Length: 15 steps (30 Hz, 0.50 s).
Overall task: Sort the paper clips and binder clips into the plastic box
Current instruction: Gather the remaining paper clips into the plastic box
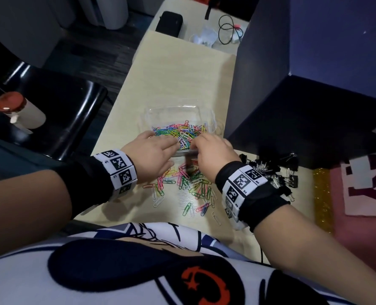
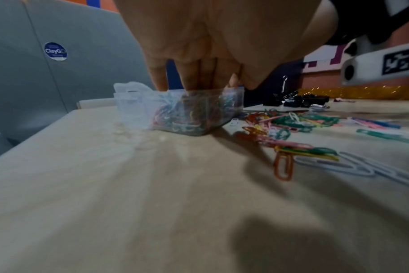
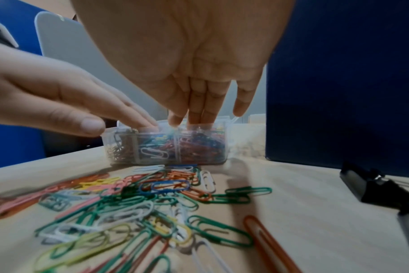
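A clear plastic box (image 1: 211, 119) stands mid-table, holding several coloured paper clips (image 1: 178, 130). My left hand (image 1: 174, 143) lies with straight fingers over the box's near left rim, and in the left wrist view the fingertips (image 2: 196, 85) dip inside. My right hand (image 1: 197, 143) reaches in from the near right, its straight fingers (image 3: 199, 114) pointing down onto the clips in the box (image 3: 166, 144). I see nothing pinched in either hand. Loose paper clips (image 1: 182, 186) are spread in front of the box. A pile of black binder clips (image 1: 277, 172) lies by my right wrist.
A tall dark blue partition (image 1: 292, 95) stands right of the box. A black pouch (image 1: 169, 24) and cables (image 1: 229, 29) lie at the far end. Left of the table, a red-capped bottle (image 1: 17, 111) rests on a black chair. A gold glitter strip (image 1: 322, 194) borders the right.
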Available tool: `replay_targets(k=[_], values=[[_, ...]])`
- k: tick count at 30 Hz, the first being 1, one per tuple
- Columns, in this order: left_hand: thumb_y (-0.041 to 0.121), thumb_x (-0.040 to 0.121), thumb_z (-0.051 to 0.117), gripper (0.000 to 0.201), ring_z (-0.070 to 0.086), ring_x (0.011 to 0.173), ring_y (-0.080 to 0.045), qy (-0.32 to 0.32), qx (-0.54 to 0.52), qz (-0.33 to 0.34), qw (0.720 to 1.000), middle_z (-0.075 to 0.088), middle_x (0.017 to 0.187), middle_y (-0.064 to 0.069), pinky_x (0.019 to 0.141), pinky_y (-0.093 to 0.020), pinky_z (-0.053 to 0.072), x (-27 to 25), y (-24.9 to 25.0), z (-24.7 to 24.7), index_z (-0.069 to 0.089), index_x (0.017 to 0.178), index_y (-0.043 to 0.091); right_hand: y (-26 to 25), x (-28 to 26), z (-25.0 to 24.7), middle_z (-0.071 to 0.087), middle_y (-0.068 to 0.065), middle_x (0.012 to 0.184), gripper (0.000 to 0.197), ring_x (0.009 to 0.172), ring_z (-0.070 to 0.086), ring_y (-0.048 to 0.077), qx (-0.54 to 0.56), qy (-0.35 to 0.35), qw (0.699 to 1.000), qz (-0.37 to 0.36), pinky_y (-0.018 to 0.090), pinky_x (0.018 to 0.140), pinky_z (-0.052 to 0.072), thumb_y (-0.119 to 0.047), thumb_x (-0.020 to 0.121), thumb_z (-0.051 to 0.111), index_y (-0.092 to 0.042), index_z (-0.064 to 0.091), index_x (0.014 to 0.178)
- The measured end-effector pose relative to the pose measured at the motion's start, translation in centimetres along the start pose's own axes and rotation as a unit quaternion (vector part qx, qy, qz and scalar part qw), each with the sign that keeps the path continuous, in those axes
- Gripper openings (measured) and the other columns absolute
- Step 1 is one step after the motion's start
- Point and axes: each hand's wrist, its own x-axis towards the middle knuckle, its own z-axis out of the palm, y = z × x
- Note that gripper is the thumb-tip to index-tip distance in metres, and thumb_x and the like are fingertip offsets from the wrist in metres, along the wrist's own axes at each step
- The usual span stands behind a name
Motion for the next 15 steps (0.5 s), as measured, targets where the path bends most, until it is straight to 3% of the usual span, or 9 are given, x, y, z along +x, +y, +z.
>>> replay_targets(k=[2, 4, 6, 7, 10, 12, 15], values=[[0.044, 0.098, 0.03, 0.056, 0.025, 0.143, -0.017, -0.042, 0.013, -0.016, 0.999, 0.021, 0.157, -0.001, 0.116, -0.04, 0.015, 0.1, -0.5, 0.3, 0.026, 0.148, 0.017, 0.2, -0.2, 0.0, 0.051, -0.001, 0.127, 0.044, 0.123, 0.043, 0.022, 0.004, 0.004, 1.0, -0.004, 0.037, 0.105, 0.028, -0.005, 0.086, 0.043, -0.024, 0.054, 0.124], [0.044, 0.095, 0.034, 0.054, 0.04, 0.135, -0.022, -0.009, -0.015, -0.008, 1.0, 0.037, 0.15, -0.006, 0.111, -0.044, 0.026, 0.1, -0.6, -0.1, 0.041, 0.141, 0.015, 0.6, -0.6, 0.0, 0.051, 0.001, 0.125, 0.039, 0.12, 0.044, 0.023, 0.031, 0.043, 0.999, 0.0, 0.037, 0.102, 0.034, -0.008, 0.089, 0.044, -0.022, 0.057, 0.123], [0.041, 0.086, 0.039, 0.048, 0.061, 0.107, -0.03, 0.041, -0.026, 0.026, 0.998, 0.061, 0.123, -0.009, 0.092, -0.045, 0.046, 0.3, -0.6, -0.4, 0.061, 0.118, 0.013, 1.1, -1.3, -0.1, 0.052, 0.005, 0.117, 0.028, 0.112, 0.047, 0.027, 0.057, 0.081, 0.995, 0.017, 0.039, 0.095, 0.042, -0.011, 0.09, 0.045, -0.019, 0.059, 0.112], [0.038, 0.084, 0.041, 0.042, 0.063, 0.093, -0.031, 0.081, -0.029, 0.049, 0.995, 0.064, 0.109, -0.01, 0.081, -0.043, 0.05, 0.3, -0.5, -0.3, 0.064, 0.107, 0.012, 1.4, -1.6, -0.1, 0.051, 0.006, 0.115, 0.025, 0.109, 0.048, 0.028, 0.058, 0.076, 0.995, 0.034, 0.038, 0.092, 0.043, -0.011, 0.09, 0.045, -0.018, 0.058, 0.11], [0.03, 0.083, 0.039, 0.032, 0.059, 0.07, -0.032, 0.089, -0.058, 0.082, 0.991, 0.06, 0.084, -0.011, 0.059, -0.037, 0.051, 0.3, 1.0, -0.5, 0.064, 0.09, 0.009, 2.2, -2.8, 0.3, 0.043, 0.006, 0.128, 0.041, 0.118, 0.044, 0.027, 0.044, -0.034, 0.991, 0.125, 0.037, 0.095, 0.039, -0.002, 0.088, 0.04, -0.018, 0.049, 0.125], [0.032, 0.088, 0.034, 0.036, 0.061, 0.079, -0.033, 0.041, -0.075, 0.059, 0.995, 0.059, 0.093, -0.011, 0.063, -0.037, 0.051, 0.0, 2.0, -0.3, 0.061, 0.101, 0.01, 2.2, -3.7, 1.0, 0.035, 0.005, 0.138, 0.061, 0.125, 0.036, 0.027, 0.038, -0.082, 0.985, 0.149, 0.037, 0.1, 0.037, 0.006, 0.081, 0.037, -0.02, 0.038, 0.136], [0.036, 0.096, 0.034, 0.044, 0.052, 0.112, -0.028, -0.047, -0.03, -0.011, 0.998, 0.05, 0.126, -0.006, 0.088, -0.036, 0.049, -0.3, 2.5, 1.1, 0.041, 0.134, 0.016, 1.7, -4.6, 2.2, 0.029, 0.003, 0.144, 0.074, 0.126, 0.029, 0.027, 0.026, -0.093, 0.99, 0.101, 0.036, 0.104, 0.035, 0.01, 0.075, 0.035, -0.019, 0.032, 0.142]])
